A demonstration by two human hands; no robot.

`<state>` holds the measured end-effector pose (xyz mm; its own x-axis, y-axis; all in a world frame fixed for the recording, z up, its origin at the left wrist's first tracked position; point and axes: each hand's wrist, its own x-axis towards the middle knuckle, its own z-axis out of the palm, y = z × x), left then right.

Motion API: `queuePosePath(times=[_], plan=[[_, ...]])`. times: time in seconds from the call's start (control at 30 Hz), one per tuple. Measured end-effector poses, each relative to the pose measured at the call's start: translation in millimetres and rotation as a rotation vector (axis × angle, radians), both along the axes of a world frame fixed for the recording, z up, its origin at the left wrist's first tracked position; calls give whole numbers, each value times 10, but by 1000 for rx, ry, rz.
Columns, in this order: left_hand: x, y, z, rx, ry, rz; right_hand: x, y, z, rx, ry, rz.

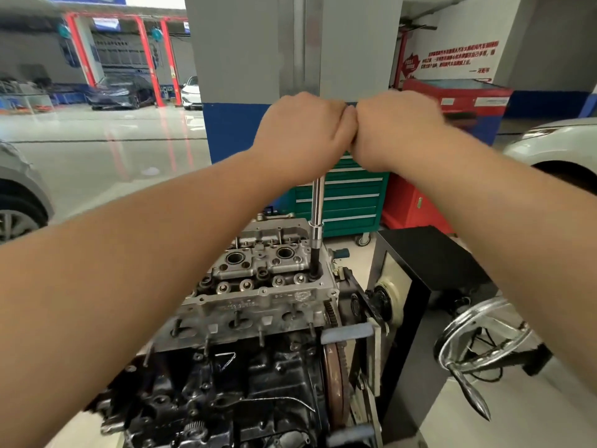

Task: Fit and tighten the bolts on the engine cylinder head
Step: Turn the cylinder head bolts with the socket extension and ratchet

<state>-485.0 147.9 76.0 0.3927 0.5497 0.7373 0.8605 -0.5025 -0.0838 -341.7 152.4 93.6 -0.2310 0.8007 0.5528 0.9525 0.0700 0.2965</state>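
Head view. Both my hands are up high, knuckles touching, left hand (300, 134) and right hand (395, 130) side by side. The fingers of both curl down round what I take to be the cross handle of the long driver; the handle itself is hidden under them, so I judge the grip from the fists, not from seeing it. The chrome shaft (317, 205) drops from below my hands to a dark socket (315, 263) seated in a bolt hole at the far right corner of the cylinder head (258, 286). The bolt itself I cannot see. The head sits on the dark engine block (226, 399), held in a stand with a chrome handwheel (484, 334) near right.

Risks, as I judge them:
- Shaft is long and my hands are far above the socket; any sideways lean could cock the socket off the bolt and round it.
- Uneven push between hands would cause that lean.
- A slip would throw my knuckles toward the casting.
- Over-tightening one corner could seat the head unevenly.
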Motion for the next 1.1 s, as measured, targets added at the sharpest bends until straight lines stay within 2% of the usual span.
queuePosePath(times=[0.07, 0.1, 0.17, 0.23, 0.3, 0.37, 0.47, 0.53, 0.6, 0.67, 0.77, 0.83, 0.87, 0.97, 1.03, 1.1], plan=[[-76, 57, 0, -74, -48, -306, 81, -273, 4, 100, -115, -89], [-98, 50, 17, -87, -43, -375, 91, -421, -19, 146, -171, -92], [-79, 36, 38, -98, -10, -382, 135, -596, -79, 140, -188, -80], [-2, -8, 59, -117, 30, -252, 196, -542, -60, 70, -125, -75], [142, -119, 136, -97, 36, 12, 219, -373, -26, 29, -63, -66], [354, -228, 203, -38, 84, 284, 187, -180, -13, -46, 40, 85], [538, -191, 191, -24, 69, 373, 65, 27, -18, -243, 102, 237], [485, -88, 114, -79, -43, 347, 48, 87, -27, -280, 143, 233], [373, -3, 39, -9, -95, 287, 107, 126, -13, -222, 95, 180], [257, 0, 1, 75, -94, 129, 208, -7, 42, -200, 30, 142], [95, 25, 26, 53, -40, -174, 371, -251, 116, -104, -48, 100], [65, -8, 65, -3, -5, -204, 503, -342, 143, -142, -66, 155], [81, -32, 86, -22, 17, -178, 581, -350, 162, -183, -49, 169], [189, -166, 118, -5, 98, 7, 770, -263, 176, -307, -18, 1], [351, -266, 166, 41, 199, 219, 754, -139, 145, -265, 70, 0], [566, -363, 224, -8, 281, 403, 639, 35, 120, -212, 150, 72]])
